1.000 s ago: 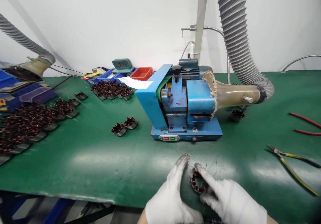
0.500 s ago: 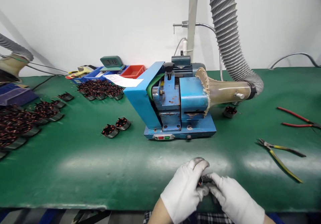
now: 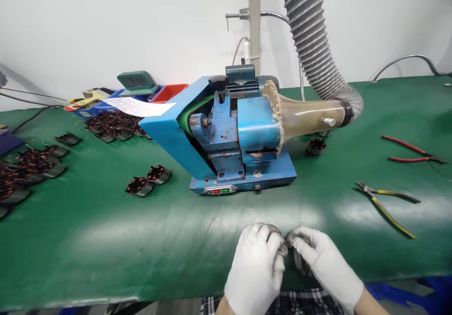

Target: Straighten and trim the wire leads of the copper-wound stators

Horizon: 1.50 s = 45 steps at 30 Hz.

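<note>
My left hand (image 3: 256, 265) and right hand (image 3: 323, 263), both in white gloves, sit at the near edge of the green table (image 3: 141, 239). Fingers are curled shut, tips pressed together, closed round a small dark part (image 3: 297, 262). The part lies between my two hands, mostly hidden under the right fingers, so I can't tell its exact shape. Right of my hands, well apart, yellow-handled pliers (image 3: 386, 204) lie flat, and red-handled pliers (image 3: 409, 151) lie beyond them. To the left at mid table, two copper coils (image 3: 147, 181) sit just beside each other. Straight ahead is the blue machine (image 3: 229, 136), with its red and green buttons facing me. A clear funnel (image 3: 307, 115) on its right side joins a grey ribbed hose (image 3: 310, 37) going up. One coil (image 3: 315, 146) sits under the funnel. Far left there's a coil heap (image 3: 28, 169), and another coil pile (image 3: 111, 124) behind it under a paper slip (image 3: 137, 107). A red bin (image 3: 169, 91) and a green clock (image 3: 137, 80) are by the wall.
</note>
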Each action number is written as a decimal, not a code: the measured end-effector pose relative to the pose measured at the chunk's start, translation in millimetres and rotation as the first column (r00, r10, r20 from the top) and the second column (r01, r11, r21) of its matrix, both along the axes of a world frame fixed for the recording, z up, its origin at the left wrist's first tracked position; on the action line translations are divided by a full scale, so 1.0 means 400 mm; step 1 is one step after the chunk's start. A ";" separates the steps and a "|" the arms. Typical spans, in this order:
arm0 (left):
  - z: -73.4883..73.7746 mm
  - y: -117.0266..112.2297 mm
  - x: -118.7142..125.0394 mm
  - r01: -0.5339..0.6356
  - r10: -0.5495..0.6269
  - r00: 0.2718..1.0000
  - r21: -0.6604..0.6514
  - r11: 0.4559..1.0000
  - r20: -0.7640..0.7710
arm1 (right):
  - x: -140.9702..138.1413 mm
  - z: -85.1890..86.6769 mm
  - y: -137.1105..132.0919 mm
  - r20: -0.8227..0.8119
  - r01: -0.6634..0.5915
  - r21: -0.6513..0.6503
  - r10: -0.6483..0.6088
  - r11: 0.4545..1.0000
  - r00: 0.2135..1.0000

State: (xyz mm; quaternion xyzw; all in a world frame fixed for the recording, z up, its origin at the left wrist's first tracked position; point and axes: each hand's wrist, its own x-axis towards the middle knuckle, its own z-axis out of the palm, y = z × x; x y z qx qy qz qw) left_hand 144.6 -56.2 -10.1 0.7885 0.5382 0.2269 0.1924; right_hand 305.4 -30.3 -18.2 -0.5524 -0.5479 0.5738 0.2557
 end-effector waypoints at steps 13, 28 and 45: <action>-0.013 0.001 0.007 -0.036 0.034 0.998 0.041 0.999 0.051 | 0.003 -0.019 -0.004 0.412 -0.207 0.692 -0.142 0.692 0.900; -0.020 -0.001 0.011 -0.071 0.066 0.995 0.070 0.995 0.073 | 0.015 0.011 -0.006 0.547 -0.504 0.692 0.080 0.516 0.833; -0.036 0.014 -0.081 -0.089 0.085 0.991 0.036 0.995 0.101 | 0.000 -0.040 0.013 0.514 -0.482 0.688 0.104 0.543 0.851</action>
